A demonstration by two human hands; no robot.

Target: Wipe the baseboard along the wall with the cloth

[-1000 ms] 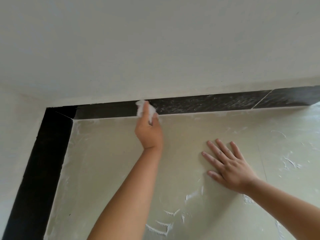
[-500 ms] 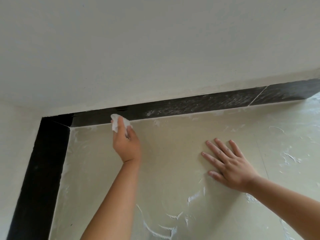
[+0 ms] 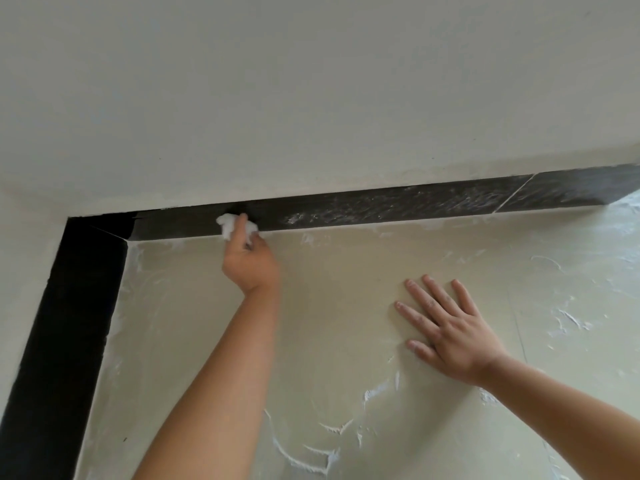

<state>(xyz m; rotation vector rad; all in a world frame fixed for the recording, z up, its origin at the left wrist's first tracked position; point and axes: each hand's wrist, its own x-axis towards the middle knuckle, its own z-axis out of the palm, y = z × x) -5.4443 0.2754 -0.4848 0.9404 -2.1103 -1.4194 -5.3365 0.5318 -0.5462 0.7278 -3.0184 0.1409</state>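
the left hand [image 3: 251, 265] grips a white cloth [image 3: 231, 226] against the black baseboard [image 3: 381, 204] near the floor's corner; the right hand [image 3: 446, 327] lies open, flat on the floor [image 3: 346, 306]. the small wad could slip free under pressure, leaving the dusty streaks farther right.

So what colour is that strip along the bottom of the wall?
The baseboard is black, with whitish smears toward the right; the head view shows it.

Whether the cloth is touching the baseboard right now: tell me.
Touching. The head view shows the left hand pressing the white cloth flat onto the dark baseboard, with no gap visible.
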